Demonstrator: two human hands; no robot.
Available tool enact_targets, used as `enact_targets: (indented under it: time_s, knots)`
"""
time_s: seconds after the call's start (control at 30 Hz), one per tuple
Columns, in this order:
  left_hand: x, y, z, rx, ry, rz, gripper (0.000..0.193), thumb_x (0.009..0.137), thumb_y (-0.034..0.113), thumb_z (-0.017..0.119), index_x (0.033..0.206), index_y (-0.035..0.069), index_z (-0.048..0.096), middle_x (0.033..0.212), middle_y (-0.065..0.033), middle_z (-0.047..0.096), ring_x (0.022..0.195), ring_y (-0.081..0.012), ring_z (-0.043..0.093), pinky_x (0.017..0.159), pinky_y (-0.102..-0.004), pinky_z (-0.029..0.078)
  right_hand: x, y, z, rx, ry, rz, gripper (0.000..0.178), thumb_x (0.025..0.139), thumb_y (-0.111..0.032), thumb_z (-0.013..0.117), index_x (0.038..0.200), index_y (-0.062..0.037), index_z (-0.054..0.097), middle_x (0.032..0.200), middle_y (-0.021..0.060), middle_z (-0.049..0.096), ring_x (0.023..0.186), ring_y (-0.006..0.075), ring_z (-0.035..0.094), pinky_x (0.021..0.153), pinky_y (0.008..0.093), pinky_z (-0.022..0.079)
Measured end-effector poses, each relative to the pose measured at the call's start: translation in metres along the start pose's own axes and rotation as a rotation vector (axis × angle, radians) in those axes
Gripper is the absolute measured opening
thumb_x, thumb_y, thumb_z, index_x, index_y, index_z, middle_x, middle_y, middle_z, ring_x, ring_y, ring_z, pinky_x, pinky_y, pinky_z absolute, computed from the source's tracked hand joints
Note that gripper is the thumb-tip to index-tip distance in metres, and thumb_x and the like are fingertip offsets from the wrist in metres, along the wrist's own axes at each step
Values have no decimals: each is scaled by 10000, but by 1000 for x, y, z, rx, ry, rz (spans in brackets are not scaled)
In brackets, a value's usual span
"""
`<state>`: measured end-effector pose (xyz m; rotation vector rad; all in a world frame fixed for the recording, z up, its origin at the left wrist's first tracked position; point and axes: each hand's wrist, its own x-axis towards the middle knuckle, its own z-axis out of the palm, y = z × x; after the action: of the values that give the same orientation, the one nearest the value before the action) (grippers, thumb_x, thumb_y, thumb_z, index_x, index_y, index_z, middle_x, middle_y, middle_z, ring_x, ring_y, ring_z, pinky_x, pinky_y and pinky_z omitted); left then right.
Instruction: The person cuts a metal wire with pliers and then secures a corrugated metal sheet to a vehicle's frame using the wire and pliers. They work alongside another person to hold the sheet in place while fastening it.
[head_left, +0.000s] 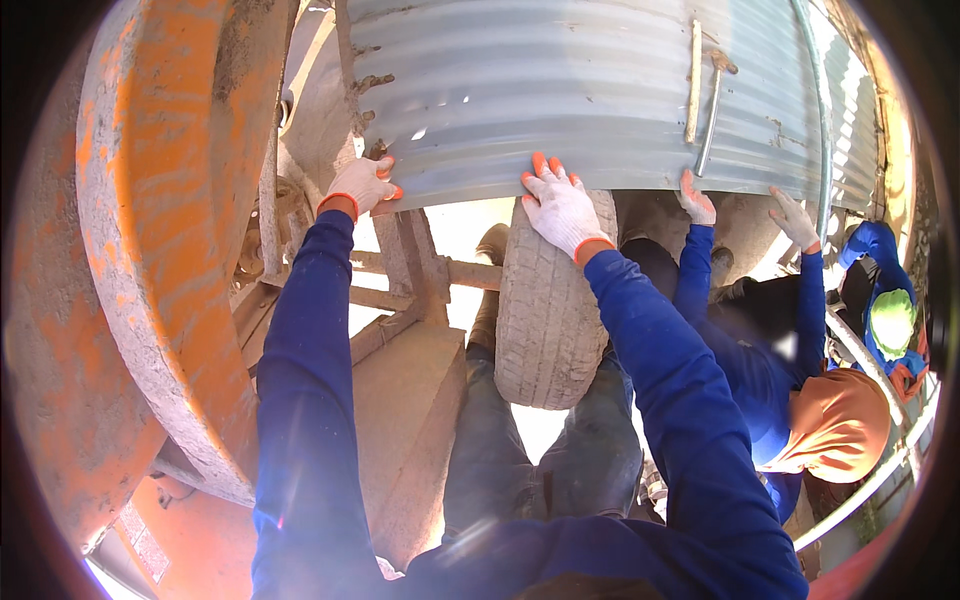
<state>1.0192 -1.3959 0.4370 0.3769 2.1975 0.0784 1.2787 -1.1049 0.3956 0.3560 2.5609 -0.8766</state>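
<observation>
A grey corrugated metal sheet [500, 95] stretches out in front of me. My left hand [358, 186], in a white glove with orange fingertips, rests at its near left corner with the visible fingers apart. Farther right along the near edge, my right hand [566, 212] wears a matching glove and lies on the sheet, fingers spread. Just below that hand a worn, dusty tyre [548, 310] stands upright between my legs. On the sheet lie a hammer [712, 110] and, beside it, a pale stick [694, 80].
At my right a co-worker in an orange head covering [835, 425] has both gloved hands at the sheet's edge. Beyond is another person in a green cap [893, 322]. A large orange, mud-caked curved metal part [170, 250] stands at my left, near a rusty frame [412, 255].
</observation>
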Motion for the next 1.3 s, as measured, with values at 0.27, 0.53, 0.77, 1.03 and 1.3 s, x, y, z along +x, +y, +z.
enact_targets:
  time_s: [0.27, 0.53, 0.77, 1.03, 1.3]
  knots:
    - [15, -5, 20, -422, -43, -23, 843, 769, 202, 853, 1527, -26, 562, 1311, -248, 741, 1163, -284, 745, 972, -347, 590, -8, 16, 3, -24, 63, -39, 404, 1052, -313, 562, 1361, -78, 674, 1679, 190, 433, 1557, 395, 396, 1253, 569, 333]
    - [12, 17, 19, -387, -52, -52, 819, 827, -69, 755, 1597, -13, 481, 1502, -173, 641, 1164, -200, 715, 870, -292, 622, -16, 15, -11, -22, -21, 26, 443, 1061, -275, 541, 1445, -79, 644, 1719, 182, 374, 1588, 376, 353, 1254, 582, 328]
    - [11, 28, 17, -121, -43, 49, 817, 827, -18, 745, 1588, -70, 451, 1491, -245, 635, 1196, -205, 713, 945, -301, 583, -23, 22, -2, 3, 17, 37, 417, 1051, -278, 555, 1396, -75, 674, 1712, 174, 391, 1587, 364, 354, 1252, 580, 324]
    - [-5, 49, 7, 60, 29, 84, 761, 785, 299, 828, 1479, 59, 629, 1294, -207, 757, 1156, -305, 750, 976, -406, 574, -16, 27, 9, -35, 86, 7, 421, 1063, -301, 554, 1410, -87, 659, 1684, 179, 433, 1565, 380, 387, 1249, 554, 338]
    - [-6, 12, 8, -80, 47, -17, 445, 866, 329, 824, 1225, 104, 690, 1189, -164, 760, 1113, -373, 725, 979, -445, 563, -4, 6, 1, -50, -5, 32, 445, 1094, -307, 505, 1477, -120, 631, 1736, 137, 367, 1605, 345, 335, 1286, 537, 299]
